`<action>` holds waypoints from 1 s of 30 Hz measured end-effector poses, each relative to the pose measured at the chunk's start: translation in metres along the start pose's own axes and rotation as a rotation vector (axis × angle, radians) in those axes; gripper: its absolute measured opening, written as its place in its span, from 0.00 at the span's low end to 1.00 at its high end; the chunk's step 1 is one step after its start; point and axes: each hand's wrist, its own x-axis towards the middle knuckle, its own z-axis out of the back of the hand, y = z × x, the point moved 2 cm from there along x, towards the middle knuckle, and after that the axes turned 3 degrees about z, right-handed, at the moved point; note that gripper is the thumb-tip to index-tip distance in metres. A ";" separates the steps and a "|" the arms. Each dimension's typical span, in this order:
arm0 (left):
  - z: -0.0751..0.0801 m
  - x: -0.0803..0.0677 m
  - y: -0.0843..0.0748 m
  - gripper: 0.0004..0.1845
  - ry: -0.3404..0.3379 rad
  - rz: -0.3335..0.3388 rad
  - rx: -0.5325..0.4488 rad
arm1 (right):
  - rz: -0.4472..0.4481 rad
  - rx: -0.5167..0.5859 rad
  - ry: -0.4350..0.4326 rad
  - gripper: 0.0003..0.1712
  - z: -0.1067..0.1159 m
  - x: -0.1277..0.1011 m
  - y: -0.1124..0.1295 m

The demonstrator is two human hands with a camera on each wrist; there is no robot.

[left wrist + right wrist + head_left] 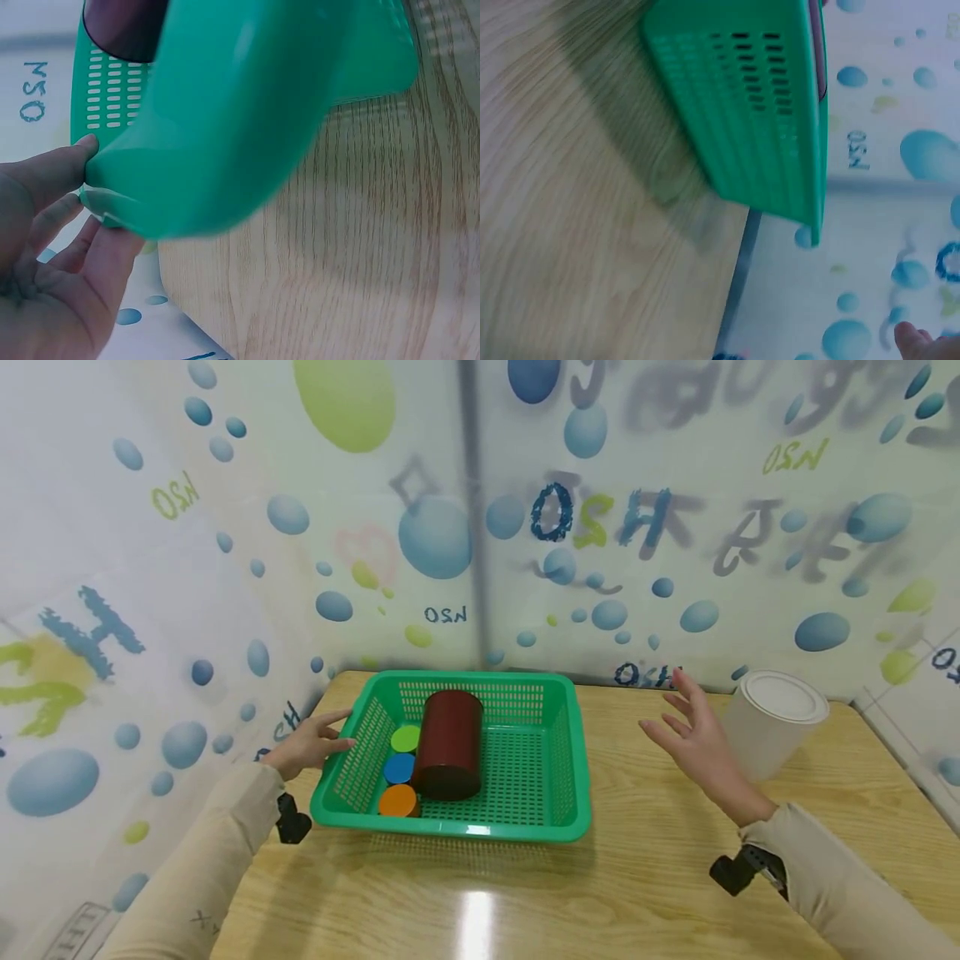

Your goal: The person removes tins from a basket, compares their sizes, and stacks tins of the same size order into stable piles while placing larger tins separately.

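- At the basket's left edge I had the left hand (306, 747) pinching the rim, fingers on either side of it in the left wrist view, probably to steady the basket or shift it.
- The basket (450, 829) sat on the left half of the worktop (652, 860), near its back edge.
- Along the basket's left wall I saw a green disc (406, 738), a blue disc (399, 768) and an orange disc (397, 799) in a row from back to front.
- Beside them, the brown cylinder (452, 735) lay lengthwise, left of the basket's middle; I judged that the discs might keep it from rolling left.
- I had the right hand (701, 747) raised with fingers spread, holding nothing.
- The tin (780, 727) stood upright near the worktop's back right corner, just beyond that hand; I couldn't tell whether they touched.
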 end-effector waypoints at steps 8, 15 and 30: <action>-0.001 0.002 -0.003 0.35 0.009 -0.023 0.014 | 0.059 0.126 0.120 0.44 -0.038 0.023 0.022; -0.001 0.002 -0.002 0.35 0.004 -0.012 0.029 | 0.100 0.183 0.232 0.43 -0.074 0.036 0.032; 0.001 -0.001 -0.001 0.36 0.010 -0.016 0.021 | -0.110 0.098 0.447 0.47 -0.159 0.076 0.038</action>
